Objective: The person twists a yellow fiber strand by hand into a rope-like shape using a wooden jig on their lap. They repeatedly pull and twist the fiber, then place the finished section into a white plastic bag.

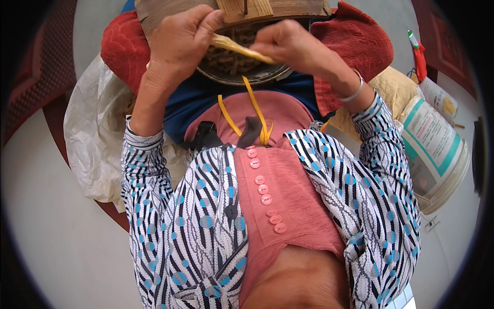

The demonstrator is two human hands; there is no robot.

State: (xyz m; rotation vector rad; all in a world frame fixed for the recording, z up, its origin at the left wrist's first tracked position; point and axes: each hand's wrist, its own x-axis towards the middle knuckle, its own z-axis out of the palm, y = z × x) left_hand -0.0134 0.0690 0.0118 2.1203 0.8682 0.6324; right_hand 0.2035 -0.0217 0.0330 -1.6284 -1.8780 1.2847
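My left hand (179,44) grips one end of a pale yellow fibrous strip (233,45), perhaps a dried stalk or root. At the strip's other end, the fingers of my right hand (291,44) close on it; this hand is slightly blurred. The strip slants down to the right between them, above a round, dark-rimmed basin (231,82). Inside the basin lie many short brownish pieces (231,63), too indistinct to name. Beyond my hands, a wooden board (303,9) covers the far part of the basin. A small wooden block (247,9) with a narrow dark slot or blade sits on it.
Red cloth covers (351,54) drape both knees around the basin. A white plastic sack (90,127) lies at the left. To the right are a tan sack (393,90), a labelled plastic bucket (436,143) and a red item with a green top (418,58). Yellow drawstrings (252,100) hang at my waist.
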